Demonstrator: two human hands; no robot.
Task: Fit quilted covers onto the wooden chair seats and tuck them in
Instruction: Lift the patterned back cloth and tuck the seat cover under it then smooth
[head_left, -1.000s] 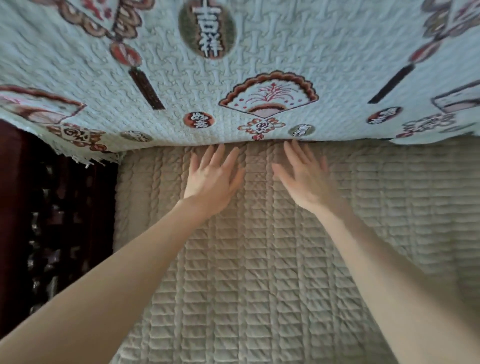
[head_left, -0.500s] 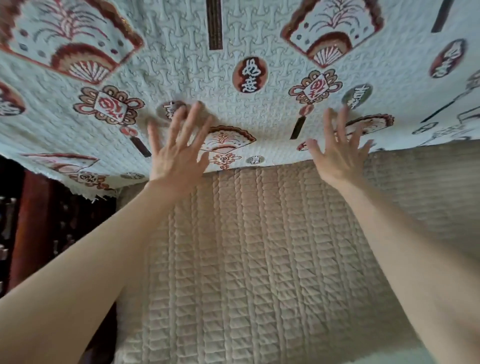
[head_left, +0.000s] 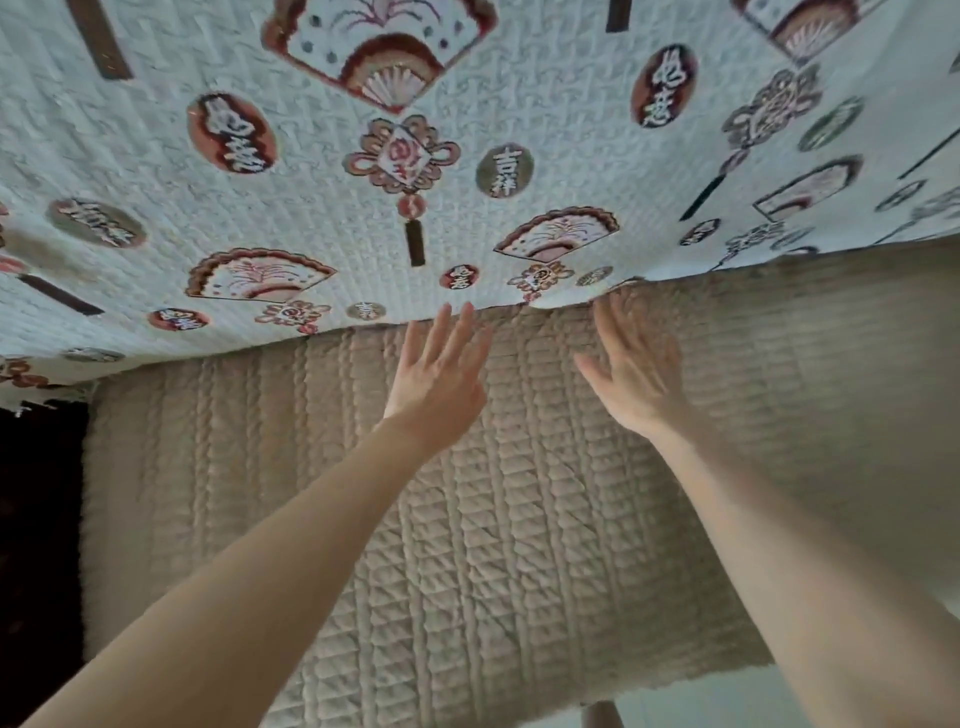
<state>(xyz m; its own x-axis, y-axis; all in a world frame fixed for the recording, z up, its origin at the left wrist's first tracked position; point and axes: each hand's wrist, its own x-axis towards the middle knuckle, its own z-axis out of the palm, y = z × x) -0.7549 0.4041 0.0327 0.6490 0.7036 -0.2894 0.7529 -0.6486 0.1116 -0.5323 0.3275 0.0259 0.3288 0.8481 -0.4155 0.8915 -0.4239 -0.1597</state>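
Observation:
A beige quilted cover (head_left: 467, 545) lies flat over the seat and fills the lower half of the view. Behind it hangs a pale quilted cover (head_left: 467, 156) printed with red fans, knots and round character badges, draped over the backrest. My left hand (head_left: 439, 382) lies flat on the beige cover, fingers straight and pointing at the seam where the two covers meet. My right hand (head_left: 631, 371) lies beside it, fingers straight, its fingertips at that seam under the patterned cover's lower edge.
Dark carved wood (head_left: 36, 545) of the chair frame shows at the left edge. A pale floor (head_left: 691, 706) and a wooden leg (head_left: 602, 716) appear below the seat's front edge at the bottom right.
Both hands came down from the patterned back cover onto the beige seat cover and moved right, fingertips back at the seam. The camera view shifted as well.

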